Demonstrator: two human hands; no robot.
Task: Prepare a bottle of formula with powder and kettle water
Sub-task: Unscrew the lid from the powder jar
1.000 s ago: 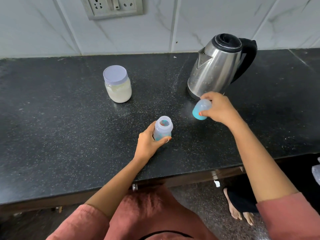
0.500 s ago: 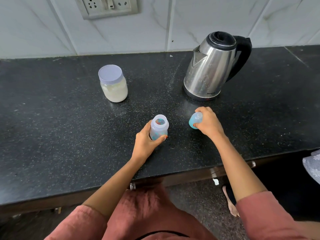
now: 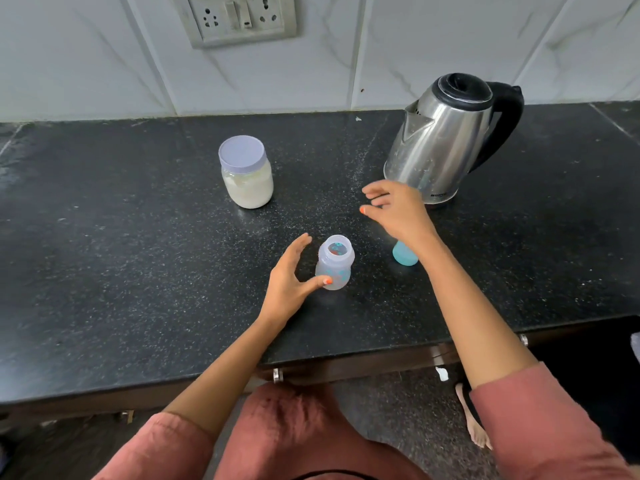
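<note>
Reaching for the powder jar [image 3: 246, 178], brace the open bottle [image 3: 334, 266] first: your left hand [image 3: 287, 282] and right hand [image 3: 398, 209] are both released, empty.

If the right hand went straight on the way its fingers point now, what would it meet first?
Probably the lidded powder jar. The right hand is open, fingers aimed to the person's left, with only bare countertop between. Its height is unclear, so it might pass over the lid.
</note>
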